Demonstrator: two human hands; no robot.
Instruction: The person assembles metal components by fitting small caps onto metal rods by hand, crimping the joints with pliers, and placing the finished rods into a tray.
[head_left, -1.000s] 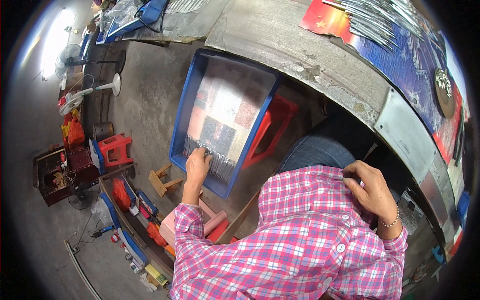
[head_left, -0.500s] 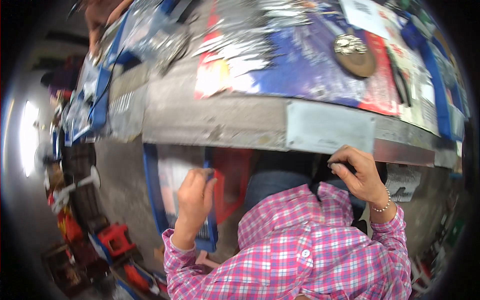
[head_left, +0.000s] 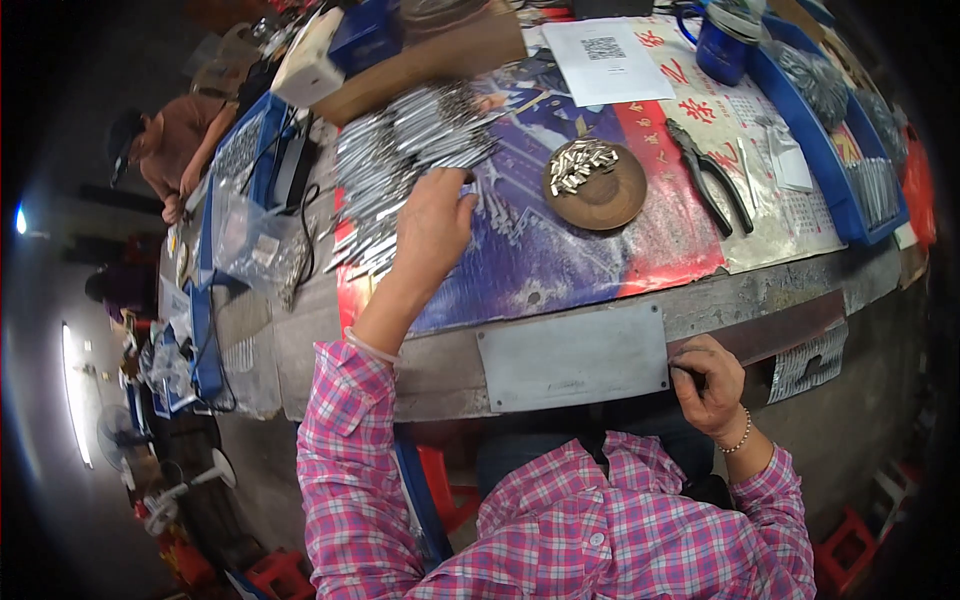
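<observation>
My left hand (head_left: 433,222) reaches over the table to a heap of thin silver metal rods (head_left: 375,160), at the heap's right edge. Its fingers are bent, with the thumb apart from the forefinger; no held thing shows. My right hand (head_left: 710,383) is closed beside the right end of a grey metal plate (head_left: 575,355) at the table's front edge. Thumb and fingers curl together there, and whatever is between them is hidden. A round brown dish (head_left: 610,205) with small silver metal pieces (head_left: 577,165) lies right of my left hand.
Black-handled pliers (head_left: 710,180) lie right of the dish. Beyond are a white printed sheet (head_left: 605,70) and a blue mug (head_left: 722,45). A blue bin (head_left: 800,110) lines the right side. At the left lie a clear plastic bag (head_left: 250,235) and another person (head_left: 180,140) sits working.
My left hand has gone from below the table edge up and forward to the rods. My right hand has come down slightly beside the plate. The view has shifted, showing more of the table.
</observation>
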